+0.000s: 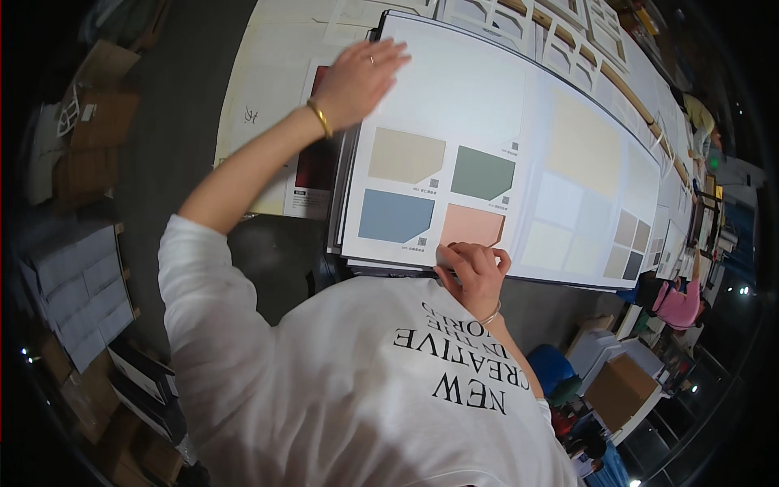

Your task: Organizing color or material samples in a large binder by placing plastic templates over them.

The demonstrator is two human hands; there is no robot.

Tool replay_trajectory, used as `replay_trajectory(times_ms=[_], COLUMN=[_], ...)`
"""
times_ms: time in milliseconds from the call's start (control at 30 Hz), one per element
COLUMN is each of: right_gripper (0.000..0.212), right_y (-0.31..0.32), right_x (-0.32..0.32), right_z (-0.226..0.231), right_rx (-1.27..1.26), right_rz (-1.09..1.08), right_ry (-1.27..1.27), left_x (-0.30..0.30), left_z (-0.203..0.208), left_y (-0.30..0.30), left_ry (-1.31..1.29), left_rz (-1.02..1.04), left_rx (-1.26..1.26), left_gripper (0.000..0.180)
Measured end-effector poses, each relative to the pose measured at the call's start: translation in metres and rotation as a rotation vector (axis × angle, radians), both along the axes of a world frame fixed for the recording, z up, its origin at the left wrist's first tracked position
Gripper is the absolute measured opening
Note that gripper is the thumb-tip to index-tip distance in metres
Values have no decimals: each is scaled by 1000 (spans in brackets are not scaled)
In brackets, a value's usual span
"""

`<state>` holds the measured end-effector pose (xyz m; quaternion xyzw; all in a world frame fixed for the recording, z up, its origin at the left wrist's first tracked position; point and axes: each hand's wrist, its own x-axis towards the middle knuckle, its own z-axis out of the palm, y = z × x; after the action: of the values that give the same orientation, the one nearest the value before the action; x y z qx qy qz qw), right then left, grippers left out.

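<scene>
A large sample book (pixel 442 89) lies spread on the table in front of me, its left page carrying beige, green, blue and pink colour swatches. My left hand (pixel 357 81), with a ring and a gold bangle, is at the page's upper left edge, its fingers stretched out and slightly blurred. At the near edge of the same page, my right hand (pixel 475 274) has its fingers bent together, overlapping the lower edge of the pink swatch (pixel 475 225). Whatever may be between those fingertips is hidden. More samples show on the right page (pixel 580 187).
White frame-like cut-outs (pixel 560 53) and a long wooden strip lie along the far side. A dark red sample sheet (pixel 314 166) sits left of the book. Cardboard boxes (pixel 101 122) and stacked panels (pixel 81 284) stand on the left. A person in pink (pixel 677 304) is at the right.
</scene>
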<state>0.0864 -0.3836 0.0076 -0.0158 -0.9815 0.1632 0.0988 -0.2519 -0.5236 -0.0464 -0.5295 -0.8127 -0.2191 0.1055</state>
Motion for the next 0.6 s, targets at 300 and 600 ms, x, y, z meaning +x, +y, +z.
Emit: replay_trajectory(times_ms=[300, 600], right_gripper=[35, 42], right_y=[2, 3], right_x=[-1, 6], right_z=[-2, -9], right_rx=[-14, -18], right_rz=[-3, -1], right_ry=[13, 63], left_x=[-4, -22], left_z=[-8, 0], left_y=[20, 46], left_ry=[-17, 97], left_rz=[60, 393], left_rx=[-274, -531], left_gripper=[57, 63])
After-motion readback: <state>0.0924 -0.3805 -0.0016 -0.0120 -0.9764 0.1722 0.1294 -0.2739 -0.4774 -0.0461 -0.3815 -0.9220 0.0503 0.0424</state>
